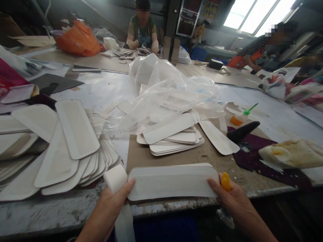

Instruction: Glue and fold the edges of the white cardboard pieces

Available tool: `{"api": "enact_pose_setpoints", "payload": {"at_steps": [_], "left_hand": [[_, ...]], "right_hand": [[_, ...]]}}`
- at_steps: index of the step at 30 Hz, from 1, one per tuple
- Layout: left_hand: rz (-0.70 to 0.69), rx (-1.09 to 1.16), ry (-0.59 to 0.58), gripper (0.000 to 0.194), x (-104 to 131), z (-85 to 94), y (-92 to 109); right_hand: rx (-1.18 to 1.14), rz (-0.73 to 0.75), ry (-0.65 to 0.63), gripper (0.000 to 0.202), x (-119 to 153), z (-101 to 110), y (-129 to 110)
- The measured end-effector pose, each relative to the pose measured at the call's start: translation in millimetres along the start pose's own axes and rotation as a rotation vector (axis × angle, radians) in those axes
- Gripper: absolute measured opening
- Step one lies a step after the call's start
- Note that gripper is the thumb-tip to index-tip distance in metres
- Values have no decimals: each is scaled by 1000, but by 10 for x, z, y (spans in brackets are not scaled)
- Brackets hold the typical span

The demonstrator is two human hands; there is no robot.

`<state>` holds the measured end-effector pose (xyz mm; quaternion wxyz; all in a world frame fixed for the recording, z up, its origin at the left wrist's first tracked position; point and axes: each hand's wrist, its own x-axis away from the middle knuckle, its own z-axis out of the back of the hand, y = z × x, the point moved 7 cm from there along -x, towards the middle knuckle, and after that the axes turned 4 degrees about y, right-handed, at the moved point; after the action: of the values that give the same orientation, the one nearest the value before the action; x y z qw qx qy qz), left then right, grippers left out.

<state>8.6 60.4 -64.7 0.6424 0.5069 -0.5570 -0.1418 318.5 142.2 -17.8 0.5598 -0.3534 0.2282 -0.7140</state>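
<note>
A long white panel with rounded corners [173, 183] is held level by its two ends at the table's front edge. My left hand [117, 195] grips its left end, thumb on top, and also has a roll of white tape [116, 178] whose strip hangs down below. At the right end, my right hand [228, 193] pinches the panel and keeps a yellow-handled tool [225, 182] in the same grasp. Just beyond the panel lies a stack of similar white pieces [174, 137] on brown board.
Many finished-looking white panels [77, 129] pile up on the left. Clear plastic bags [164, 90] lie behind the stack. To the right are a black tool [243, 131], an orange glue bottle [239, 118] and a stained container [290, 154]. People sit across the table.
</note>
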Motion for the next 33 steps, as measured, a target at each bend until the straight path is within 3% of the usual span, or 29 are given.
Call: {"api": "enact_pose_setpoints", "payload": {"at_steps": [7, 15, 22, 25, 33], "left_hand": [[-99, -46, 49, 48, 29, -11, 91], [30, 119, 2, 54, 56, -44, 6], [-66, -20, -75, 48, 37, -48, 89], [-69, 43, -115, 43, 42, -83, 109], [-34, 161, -78, 53, 51, -70, 87]], "right_hand": [[-87, -63, -57, 42, 52, -44, 23], [-297, -252, -252, 47, 47, -191, 265], [-166, -195, -108, 39, 0, -121, 265], [-99, -138, -28, 41, 13, -77, 185], [43, -41, 54, 47, 19, -58, 108]]}}
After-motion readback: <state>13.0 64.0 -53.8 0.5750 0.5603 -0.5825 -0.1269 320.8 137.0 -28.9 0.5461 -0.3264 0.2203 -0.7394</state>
